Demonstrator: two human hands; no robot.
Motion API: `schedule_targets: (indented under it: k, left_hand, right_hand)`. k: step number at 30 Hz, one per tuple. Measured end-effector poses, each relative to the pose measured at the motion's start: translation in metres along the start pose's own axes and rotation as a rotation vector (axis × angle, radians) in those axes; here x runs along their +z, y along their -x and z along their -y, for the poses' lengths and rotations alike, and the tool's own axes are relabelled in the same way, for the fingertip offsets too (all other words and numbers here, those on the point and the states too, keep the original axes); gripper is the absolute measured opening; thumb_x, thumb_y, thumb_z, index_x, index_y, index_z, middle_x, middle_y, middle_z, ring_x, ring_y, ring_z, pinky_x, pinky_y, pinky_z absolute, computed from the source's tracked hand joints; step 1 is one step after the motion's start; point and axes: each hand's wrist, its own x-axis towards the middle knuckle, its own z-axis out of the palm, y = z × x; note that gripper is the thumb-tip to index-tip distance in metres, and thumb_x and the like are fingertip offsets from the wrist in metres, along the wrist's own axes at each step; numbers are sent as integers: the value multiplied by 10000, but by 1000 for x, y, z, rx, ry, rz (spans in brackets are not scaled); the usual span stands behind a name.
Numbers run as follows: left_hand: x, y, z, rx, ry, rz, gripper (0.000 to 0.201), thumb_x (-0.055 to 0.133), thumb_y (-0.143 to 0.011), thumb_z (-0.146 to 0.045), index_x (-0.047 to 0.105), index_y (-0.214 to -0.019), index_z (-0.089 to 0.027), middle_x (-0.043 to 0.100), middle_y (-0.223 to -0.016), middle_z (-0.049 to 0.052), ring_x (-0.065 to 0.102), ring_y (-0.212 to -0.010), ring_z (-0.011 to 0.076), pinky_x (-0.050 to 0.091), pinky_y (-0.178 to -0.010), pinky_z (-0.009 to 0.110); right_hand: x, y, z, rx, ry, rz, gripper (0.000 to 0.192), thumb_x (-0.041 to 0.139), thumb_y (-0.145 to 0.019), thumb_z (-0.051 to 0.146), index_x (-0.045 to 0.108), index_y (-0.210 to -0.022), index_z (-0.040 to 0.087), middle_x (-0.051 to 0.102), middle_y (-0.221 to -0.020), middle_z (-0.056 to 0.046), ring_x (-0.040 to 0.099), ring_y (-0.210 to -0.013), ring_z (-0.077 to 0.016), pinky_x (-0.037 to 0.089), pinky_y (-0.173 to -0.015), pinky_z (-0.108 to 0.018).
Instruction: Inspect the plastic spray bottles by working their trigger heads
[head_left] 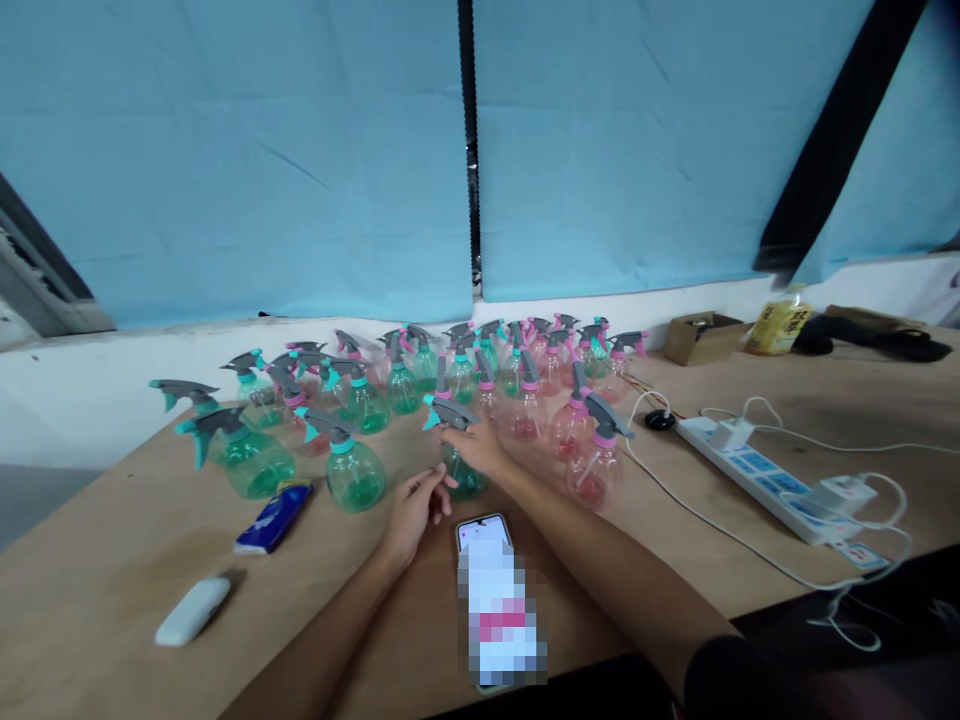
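Translucently green spray bottle (468, 481); grey head (454, 412); turquoise nozzle (430, 411)

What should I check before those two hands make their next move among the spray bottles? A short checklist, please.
1. Right hand at the neck of the green spray bottle: ok.
2. Left hand touching that bottle: cannot tell; its loosely curled fingers are close beside it.
3. Liquid level in that bottle: cannot tell; the hands partly hide it.
4. Phone apart from the bottle: ok, though it lies close in front.
5. Power strip away from both hands: ok, off to the right.
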Motion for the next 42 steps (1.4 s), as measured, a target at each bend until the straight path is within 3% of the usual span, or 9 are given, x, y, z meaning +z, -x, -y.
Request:
schedule_targets:
  k: [4, 8, 12, 18, 24, 31, 33, 37, 42]
  left_hand:
    - [1, 2, 3, -33, 32, 79, 423, 610, -793, -549, 701, -768, -136, 615, -465, 12, 417, -331, 87, 228, -368, 213]
    - [4, 6, 4, -58, 89, 100, 403, 621, -775, -543, 661, -754, -142, 650, -486, 30, 404, -304, 86, 205, -329, 202]
    - [4, 7, 6, -53, 113, 78, 385, 624, -771, -530, 644, -753, -146, 642, -482, 22, 381, -297, 73, 203, -313, 188]
    - [3, 0, 16, -37, 112, 52, 334, 588, -783, -488, 578, -694, -166, 645, -506, 22, 445, -329, 87, 270, -315, 182]
    - [3, -2, 16, -47, 170, 47, 307, 587, -783, -436, 581, -931, -168, 673, -569, 1, 425, -331, 76, 250, -316, 162]
    - [3, 2, 3, -61, 225, 4, 720, 624, -770, -416, 386, -1401, -162, 657, -559, -33, 402, -324, 80, 240, -325, 160]
    - [4, 3, 0, -59, 228, -4, 778, 636, -778, -414, 345, -1453, -159, 655, -559, -28, 403, -327, 78, 234, -327, 161]
    - [4, 4, -3, -56, 239, -26, 822, 652, -783, -402, 306, -1491, -167, 656, -569, -21, 413, -339, 79, 232, -336, 163]
    - [2, 4, -3, -58, 259, -50, 821, 653, -785, -386, 286, -1494, -193, 652, -581, -29, 418, -345, 78, 230, -347, 162]
  right_hand:
    - [6, 7, 1, -135, 152, -97, 386, 568, -752, 203, 591, -1137, 216, 616, -943, -23, 564, -892, -182, 465, -867, -315]
    - [8, 11, 4, -269, 229, -8, 602, 522, -714, 127, 468, -1307, 212, 514, -1182, -76, 495, -1118, -225, 396, -1021, -379]
    - [8, 8, 1, -326, 312, 57, 646, 466, -694, 85, 447, -1325, 227, 437, -1235, -81, 393, -1237, -237, 318, -1100, -410]
    - [16, 8, -1, -265, 243, 97, 574, 557, -828, 200, 378, -1373, 195, 468, -1253, -102, 455, -1215, -222, 357, -1073, -402]
    - [24, 15, -2, -246, 286, 42, 437, 549, -886, 250, 507, -1321, 226, 481, -1258, -94, 466, -1239, -207, 362, -1085, -369]
    - [19, 12, -11, -206, 440, -202, 396, 540, -832, 155, 639, -1207, 234, 455, -1242, -97, 439, -1248, -240, 331, -1108, -415]
    - [16, 9, -13, -185, 506, -225, 456, 541, -816, 144, 622, -1252, 249, 423, -1328, -103, 404, -1291, -261, 283, -1135, -460]
    - [15, -2, -21, -102, 517, -146, 542, 559, -831, 210, 540, -1368, 284, 310, -1512, -84, 210, -1442, -311, 179, -1172, -523]
    - [21, -17, -37, -50, 410, -111, 568, 553, -810, 187, 529, -1372, 268, 348, -1518, -71, 136, -1483, -287, 147, -1189, -512]
